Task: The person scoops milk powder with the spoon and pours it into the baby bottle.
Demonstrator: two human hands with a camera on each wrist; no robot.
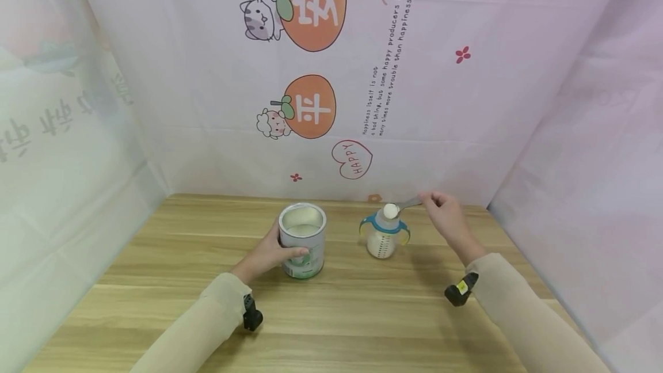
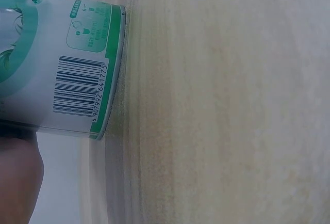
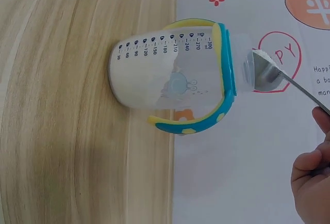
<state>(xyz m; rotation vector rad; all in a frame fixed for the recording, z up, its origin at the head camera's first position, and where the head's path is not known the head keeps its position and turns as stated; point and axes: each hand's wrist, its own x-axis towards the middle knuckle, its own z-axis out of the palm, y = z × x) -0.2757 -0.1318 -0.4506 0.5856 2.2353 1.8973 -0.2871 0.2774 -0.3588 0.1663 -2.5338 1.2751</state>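
My left hand (image 1: 273, 253) grips the side of an open milk powder tin (image 1: 305, 253) that stands on the table; pale powder shows inside it. The left wrist view shows the tin's barcode (image 2: 80, 86) and green base band. In my right hand (image 1: 446, 217) I pinch the handle of a metal spoon (image 1: 410, 203). Its bowl (image 3: 268, 74), heaped with white powder, is at the mouth of a baby bottle (image 3: 149, 69). The bottle stands upright, has a blue and yellow two-handled collar (image 3: 227, 64), and holds whitish contents in its lower part.
The wood-grain table (image 1: 331, 315) runs back to a printed white cloth (image 1: 440, 102) hanging behind it. More cloth hangs at the left and right sides. The bottle stands to the right of the tin, with a gap between them.
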